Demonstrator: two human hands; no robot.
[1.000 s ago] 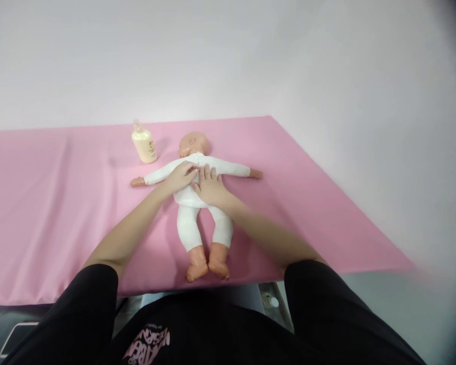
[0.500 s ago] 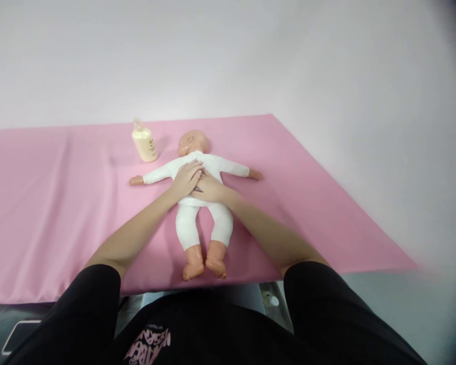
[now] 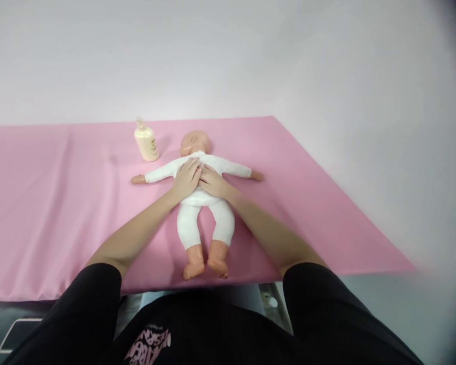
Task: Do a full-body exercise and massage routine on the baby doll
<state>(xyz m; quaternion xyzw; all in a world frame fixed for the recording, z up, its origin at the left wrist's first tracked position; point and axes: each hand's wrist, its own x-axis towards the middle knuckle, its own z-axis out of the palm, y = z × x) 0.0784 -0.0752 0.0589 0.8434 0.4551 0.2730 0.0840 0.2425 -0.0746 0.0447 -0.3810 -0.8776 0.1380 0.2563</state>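
Observation:
A baby doll (image 3: 190, 225) with a white cloth body lies on the pink sheet, its head away from me and turned to the left. Its arms stretch out sideways and its feet point toward me. My left hand (image 3: 187, 178) rests flat on the left side of the doll's torso, fingers extended toward its neck. On the right side of the torso lies my right hand (image 3: 213, 181), also flat, its fingertips meeting the left hand near the middle. Neither hand grips anything.
A pump bottle of pale yellow lotion (image 3: 147, 144) stands left of the doll's head. The pink sheet (image 3: 307, 213) covers the table, which meets a white wall (image 3: 228, 61). Below the front edge at left is a dark surface with a phone-like outline (image 3: 21, 334).
My right hand has slid out from under the left and moved slightly up and right, so the hands now lie side by side. The view has shifted a little.

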